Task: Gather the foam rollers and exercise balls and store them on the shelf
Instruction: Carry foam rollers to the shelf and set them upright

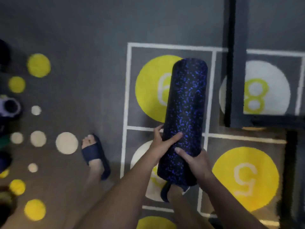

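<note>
Head view: a blue-speckled foam roller (pixel 186 100) is gripped near its lower end by both hands, the left hand (pixel 162 142) curled round one side, the right hand (pixel 196 161) round the other. Its long axis is pointed away from the body, above the numbered floor mat (pixel 145 52).

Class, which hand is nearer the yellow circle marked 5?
Right. The right hand grips the foam roller beside the yellow circle; the left hand grips the roller's opposite side, farther off.

grey floor (pixel 82 38) with numbered yellow circles (pixel 245 177) inside white grid lines (pixel 129 80).
</note>
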Available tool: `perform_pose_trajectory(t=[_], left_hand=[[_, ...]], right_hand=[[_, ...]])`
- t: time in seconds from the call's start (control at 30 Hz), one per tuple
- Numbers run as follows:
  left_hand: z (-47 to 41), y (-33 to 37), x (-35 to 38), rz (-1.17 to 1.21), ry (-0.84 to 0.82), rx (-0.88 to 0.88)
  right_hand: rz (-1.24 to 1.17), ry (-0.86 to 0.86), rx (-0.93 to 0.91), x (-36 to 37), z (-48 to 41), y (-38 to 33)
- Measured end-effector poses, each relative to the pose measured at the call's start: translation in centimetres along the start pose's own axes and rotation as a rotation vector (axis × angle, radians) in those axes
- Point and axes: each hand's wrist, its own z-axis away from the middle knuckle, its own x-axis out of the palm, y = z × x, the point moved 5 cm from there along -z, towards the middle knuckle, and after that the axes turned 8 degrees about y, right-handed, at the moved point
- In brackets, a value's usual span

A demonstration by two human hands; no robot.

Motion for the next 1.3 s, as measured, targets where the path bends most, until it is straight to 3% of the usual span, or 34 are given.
perform_pose_trajectory(t=[0.17,0.33,0.5,0.67,0.87,1.07,1.13,1.3], left_hand=[[9.6,11.8,-14.3,0.166,0.084,0.105],[16.5,19.1,-33.7,0.515,0.276,0.248],[18.5,18.4,-56.4,0.801,0.519,0.297],[19.5,16.5,-73.7,0.884,0.666,0.311],[14.8,20.6,-83.2,0.863,0.730,0.275],[4.0,27.3,-88.3,0.842,0.718,0.175],[0.4,29.7,-90.7,0.804,0.782,0.120],[-7.7,33.1,-94.4,1.021,0.786,0.078]], right_hand=[[0.180,-0.123,-0.124,8.0,12.3,-17.8],[0.415,-0.314,-0.409,24.1,22.7,-32.8],[0.622,-0.549,-0.602,46.8,30.8,-38.3],[0.768,-0.773,-0.537,65.2,38.0,-40.4],[0.851,-0.719,-0.587,77.3,37.1,-46.6],[0.978,-0.632,-0.696,88.4,29.3,-54.8],[1.026,-0.634,-0.731,93.3,26.8,-56.9],[1.177,-0.587,-0.875,102.2,21.2,-60.9]])
